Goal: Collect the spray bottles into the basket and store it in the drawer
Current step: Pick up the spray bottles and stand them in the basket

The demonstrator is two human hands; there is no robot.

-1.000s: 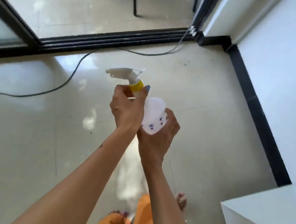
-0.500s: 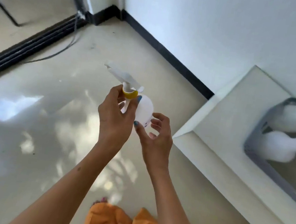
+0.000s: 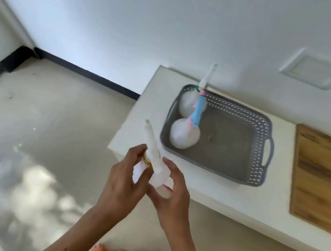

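both hands hold a white spray bottle (image 3: 155, 166) with a yellow collar in the air, just off the near-left corner of the white cabinet top (image 3: 225, 190). the left hand (image 3: 124, 186) curls round the bottle's neck and upper body, fingers wrapped just under the trigger head, while the right hand (image 3: 172, 195) cups the rounded body from the other side with bent fingers (both views of the grip are a little blurred). the nozzle points up and away to the left. on the cabinet top sits a grey basket (image 3: 260, 161) with latticed walls, and two more white spray bottles lie in its left end: one with a blue and pink head (image 3: 183, 135), one with a green collar (image 3: 189, 104) behind it. a wooden board (image 3: 324, 177) lies to the right of the basket.
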